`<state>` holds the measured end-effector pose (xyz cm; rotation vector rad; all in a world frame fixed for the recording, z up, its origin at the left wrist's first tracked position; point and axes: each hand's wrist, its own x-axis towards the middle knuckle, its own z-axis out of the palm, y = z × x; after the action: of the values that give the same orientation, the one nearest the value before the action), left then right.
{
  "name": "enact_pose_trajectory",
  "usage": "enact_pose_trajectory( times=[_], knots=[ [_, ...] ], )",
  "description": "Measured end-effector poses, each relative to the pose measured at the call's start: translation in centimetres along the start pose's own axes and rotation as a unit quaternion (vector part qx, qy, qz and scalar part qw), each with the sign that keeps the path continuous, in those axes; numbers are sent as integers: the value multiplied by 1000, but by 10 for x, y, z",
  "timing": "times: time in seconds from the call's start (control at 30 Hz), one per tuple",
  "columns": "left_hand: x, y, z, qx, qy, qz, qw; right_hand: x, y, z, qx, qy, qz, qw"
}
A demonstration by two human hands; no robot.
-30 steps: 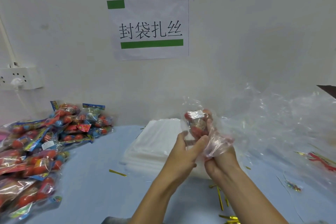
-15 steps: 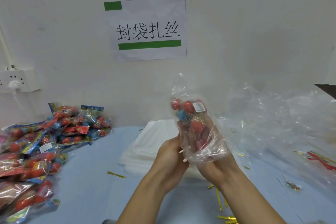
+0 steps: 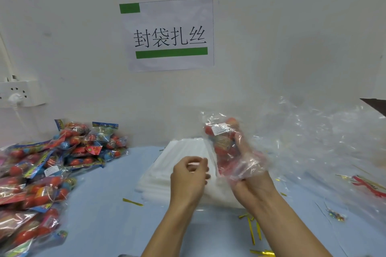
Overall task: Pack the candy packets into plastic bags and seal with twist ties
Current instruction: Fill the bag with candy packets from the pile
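The right hand (image 3: 250,175) holds a clear plastic bag (image 3: 231,148) with a packet of red and blue candy balls (image 3: 221,137) inside, its grip closed around the bag's lower part, thumb pressed on the front. The bag is raised above the middle of the pale blue surface (image 3: 108,204), upright and leaning slightly left, a white label showing near its top. The left hand (image 3: 188,175) hangs just beside the bag, apart from it, fingers loosely curled with thumb and forefinger close together; whether they pinch anything I cannot tell. Under both hands lies a stack of flat white-clear plastic bags (image 3: 179,165), toward the far edge. A heap of colourful candy packets (image 3: 48,169) fills the left edge. Thin gold twist ties (image 3: 252,229) lie scattered near the near edge, one more (image 3: 132,202) left of the stack. Crumpled clear plastic film (image 3: 319,142) covers the right side. A white paper sign with green bars (image 3: 169,34) hangs on the wall, a white socket strip (image 3: 19,93) at left.
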<state>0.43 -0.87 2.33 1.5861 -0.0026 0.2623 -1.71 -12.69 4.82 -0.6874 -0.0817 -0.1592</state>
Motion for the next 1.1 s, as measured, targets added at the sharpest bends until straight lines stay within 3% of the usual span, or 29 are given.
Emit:
enact_pose_trajectory(
  times=[0.13,0.23,0.33,0.4,0.5,0.57,0.63,0.77,0.87,0.97,1.1],
  knots=[
    [2,11,-5,-32,93,133,986,8,3,-4,-101,47,-56,992],
    [0,12,-6,-1,27,180,983,4,8,3,-175,-17,-80,981],
    [2,7,-7,25,-70,153,985,-3,14,8,-242,-41,-52,968],
    [4,3,-7,33,-81,127,988,-4,15,6,-256,-63,-60,963],
    [5,-2,-9,59,-43,109,991,-7,11,3,-432,-80,-92,894],
    [7,-4,-10,112,-9,99,989,-6,13,-1,-515,-34,-102,851],
    [8,-5,-12,186,20,96,978,-5,18,-2,-543,1,-98,834],
    [9,-6,-14,245,51,152,956,-3,21,-3,-553,-7,-101,827],
    [9,-2,-11,171,14,234,957,-3,16,-4,-561,-22,-126,818],
    [7,1,-11,102,-14,242,965,-4,11,-3,-576,-44,-114,808],
    [7,4,-10,110,-5,279,954,-4,8,-2,-601,-81,-100,789]
  ],
)
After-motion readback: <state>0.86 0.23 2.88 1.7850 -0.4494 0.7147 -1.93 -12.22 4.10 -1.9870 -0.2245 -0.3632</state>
